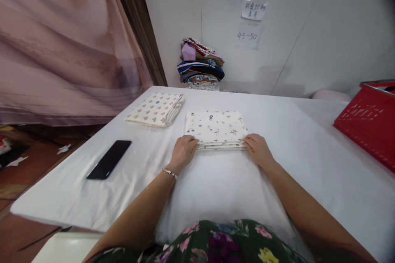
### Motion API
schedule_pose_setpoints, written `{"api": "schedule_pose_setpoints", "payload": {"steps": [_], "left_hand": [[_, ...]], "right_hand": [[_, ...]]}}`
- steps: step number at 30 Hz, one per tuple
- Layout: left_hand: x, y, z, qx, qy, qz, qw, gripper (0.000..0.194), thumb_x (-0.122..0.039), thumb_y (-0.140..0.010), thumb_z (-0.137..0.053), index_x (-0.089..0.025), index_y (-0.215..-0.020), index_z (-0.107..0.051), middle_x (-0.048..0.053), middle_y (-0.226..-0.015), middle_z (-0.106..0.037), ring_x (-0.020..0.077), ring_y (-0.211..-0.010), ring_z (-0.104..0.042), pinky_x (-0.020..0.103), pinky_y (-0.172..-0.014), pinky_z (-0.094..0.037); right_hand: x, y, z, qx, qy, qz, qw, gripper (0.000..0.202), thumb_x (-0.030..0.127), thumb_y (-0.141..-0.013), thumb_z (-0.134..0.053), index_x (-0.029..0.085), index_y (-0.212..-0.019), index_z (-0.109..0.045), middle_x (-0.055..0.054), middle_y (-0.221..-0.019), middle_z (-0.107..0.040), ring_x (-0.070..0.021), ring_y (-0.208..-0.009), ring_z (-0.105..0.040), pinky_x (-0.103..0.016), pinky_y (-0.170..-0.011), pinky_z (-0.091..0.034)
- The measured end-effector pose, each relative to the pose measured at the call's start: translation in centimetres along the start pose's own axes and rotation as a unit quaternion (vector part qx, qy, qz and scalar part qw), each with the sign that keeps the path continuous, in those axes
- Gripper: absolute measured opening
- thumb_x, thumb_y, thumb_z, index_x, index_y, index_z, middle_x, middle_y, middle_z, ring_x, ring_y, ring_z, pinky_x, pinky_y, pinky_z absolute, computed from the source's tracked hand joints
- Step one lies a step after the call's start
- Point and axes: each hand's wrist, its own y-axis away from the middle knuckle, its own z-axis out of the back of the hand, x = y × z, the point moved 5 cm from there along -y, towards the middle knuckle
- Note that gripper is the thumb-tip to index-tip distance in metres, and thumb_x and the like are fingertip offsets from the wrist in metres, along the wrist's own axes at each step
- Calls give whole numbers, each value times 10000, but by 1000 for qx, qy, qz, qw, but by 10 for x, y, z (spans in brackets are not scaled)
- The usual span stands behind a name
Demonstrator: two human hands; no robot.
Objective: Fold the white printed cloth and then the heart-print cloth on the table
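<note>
A white cloth with small grey and dark prints (216, 126) lies folded into a flat rectangle on the white-covered table, its layered edge facing me. At its near left corner, my left hand (184, 151) pinches the folded edge between thumb and fingers; a bracelet sits on that wrist. My right hand (258, 150) grips the near right corner in the same way. Farther left rests another folded cloth (156, 109), cream with a grey repeating pattern, apart from both hands.
A black phone (109, 159) lies on the table (308, 160) at the left. At the right edge stands a red plastic basket (367, 121). Beyond the far edge rises a stack of folded textiles (201, 65) against the wall. A pink curtain (68, 45) hangs on the left.
</note>
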Motion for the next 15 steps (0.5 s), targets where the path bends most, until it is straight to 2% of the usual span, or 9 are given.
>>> {"api": "schedule_pose_setpoints", "payload": {"steps": [4, 7, 10, 15], "left_hand": [[0, 1, 0, 17, 12, 13, 1000, 211, -220, -852, -476, -236, -964, -654, 60, -955, -619, 213, -912, -533, 369, -775, -413], [-1, -2, 4, 15, 35, 22, 999, 204, -291, -843, -514, -238, -986, -649, 59, -979, -614, 211, -916, -539, 370, -795, -415], [-8, -10, 6, 16, 47, 7, 999, 220, -335, -864, -490, -237, -980, -650, 57, -969, -615, 203, -895, -544, 366, -785, -413], [-23, -28, -2, 30, 42, -24, 998, 205, -281, -877, -475, -207, -908, -664, 55, -917, -621, 195, -860, -534, 354, -764, -407]], "right_hand": [[-1, 1, 0, 9, 3, 1, 1000, 234, 232, -874, -444, 222, -965, -659, -73, -990, -616, -235, -944, -529, -419, -835, -408], [2, -3, 3, 7, -7, -4, 1000, 223, 245, -843, -491, 233, -994, -654, -67, -999, -615, -234, -936, -535, -422, -839, -414], [11, -13, 5, 11, -24, 7, 1000, 237, 263, -840, -502, 238, -1025, -647, -69, -1024, -611, -230, -941, -539, -417, -846, -415], [29, -34, -4, 56, -28, 45, 997, 234, 258, -878, -457, 232, -950, -678, -77, -967, -623, -220, -901, -547, -394, -796, -415]]}}
